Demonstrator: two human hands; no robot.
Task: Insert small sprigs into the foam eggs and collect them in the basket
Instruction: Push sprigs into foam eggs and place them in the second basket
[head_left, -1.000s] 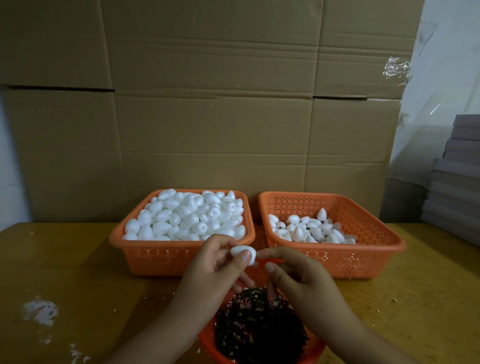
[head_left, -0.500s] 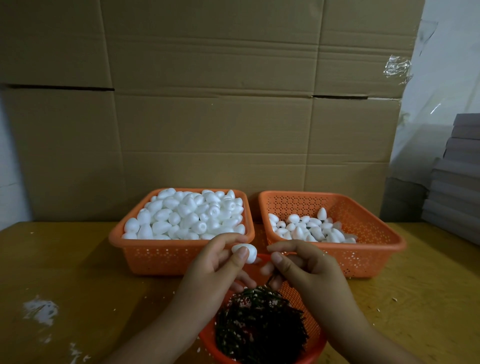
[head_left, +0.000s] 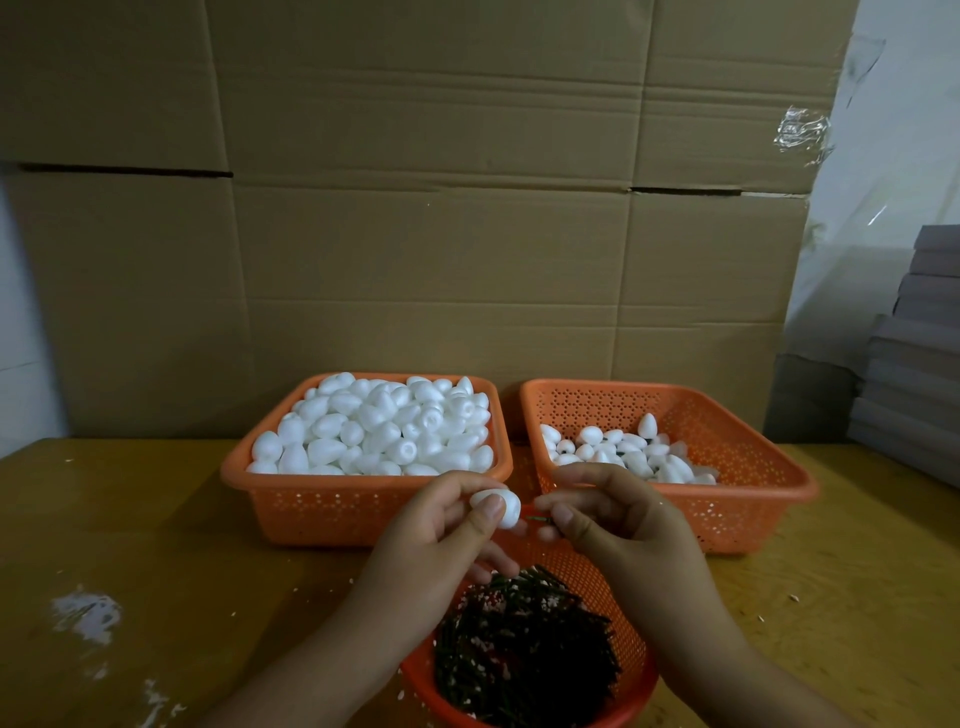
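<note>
My left hand (head_left: 436, 540) pinches a white foam egg (head_left: 503, 506) between thumb and fingers, just in front of the two rectangular baskets. My right hand (head_left: 618, 525) pinches a small dark green sprig (head_left: 537, 518) whose tip points at the egg's right side. Below both hands, a round orange basket (head_left: 576, 571) holds a heap of dark sprigs (head_left: 524, 649). The left orange basket (head_left: 311, 512) is piled with plain foam eggs (head_left: 374, 426). The right orange basket (head_left: 748, 499) holds a smaller layer of eggs (head_left: 623, 452).
A wall of cardboard boxes (head_left: 441, 234) stands behind the baskets. Grey stacked sheets (head_left: 919, 358) sit at the right edge. White foam crumbs (head_left: 85, 613) lie on the yellow wooden table (head_left: 156, 519) at the left.
My right hand has risen from the sprig basket with a sprig and moved up level with the egg. My left hand kept the egg almost still.
</note>
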